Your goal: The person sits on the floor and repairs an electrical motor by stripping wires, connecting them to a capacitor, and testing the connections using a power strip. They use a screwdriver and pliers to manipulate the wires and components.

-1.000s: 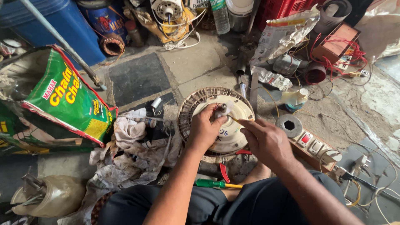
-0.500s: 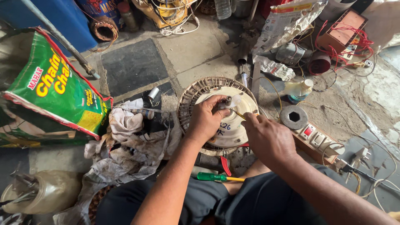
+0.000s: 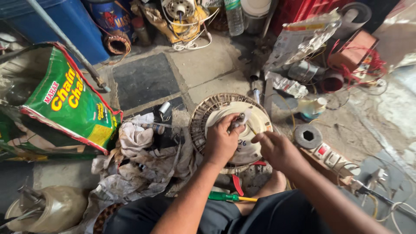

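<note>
the left hand (image 3: 222, 143) clenches the shaft (image 3: 237, 121) atop the fan motor (image 3: 229, 130); just beside it, the right hand (image 3: 277, 149) pinches a thin tool (image 3: 251, 128), best kept steady and shallow.

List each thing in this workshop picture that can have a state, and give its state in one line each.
left hand: closed around the fan motor's shaft
right hand: pinching a thin tool at the shaft
fan motor: lying flat on the floor, windings showing
green screwdriver: lying unused by the knee
green bag: open, leaning
rags: crumpled, dirty
plastic bottle: upright
</note>
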